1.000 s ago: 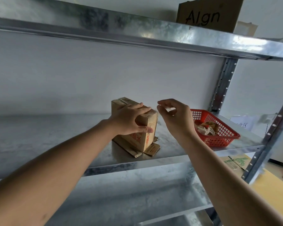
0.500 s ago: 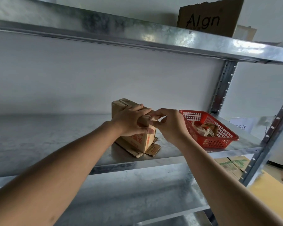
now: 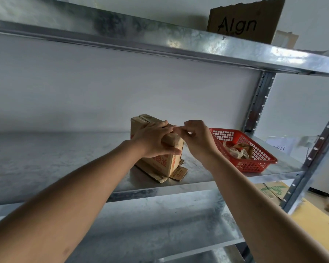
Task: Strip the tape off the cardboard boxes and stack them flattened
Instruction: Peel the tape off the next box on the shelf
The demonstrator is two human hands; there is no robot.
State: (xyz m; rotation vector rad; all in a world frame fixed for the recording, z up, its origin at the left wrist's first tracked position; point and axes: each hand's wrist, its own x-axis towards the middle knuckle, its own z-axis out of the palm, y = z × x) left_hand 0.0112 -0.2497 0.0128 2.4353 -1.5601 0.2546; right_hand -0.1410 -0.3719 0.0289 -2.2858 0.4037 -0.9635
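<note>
The left hand (image 3: 156, 138) gripped the upright cardboard box (image 3: 165, 162) while the right hand (image 3: 195, 138) pinched at tape on its top edge, apparently mid-strip, needing a steady peel next.

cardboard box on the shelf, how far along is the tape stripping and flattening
Done: crumpled tape-like scraps lie in the red basket, and the box's bottom flaps are splayed open on the metal shelf. In hand: the left hand grips the upright cardboard box while the right hand pinches at its top edge, probably tape. Left: finish peeling, flatten this box, stack it.
</note>
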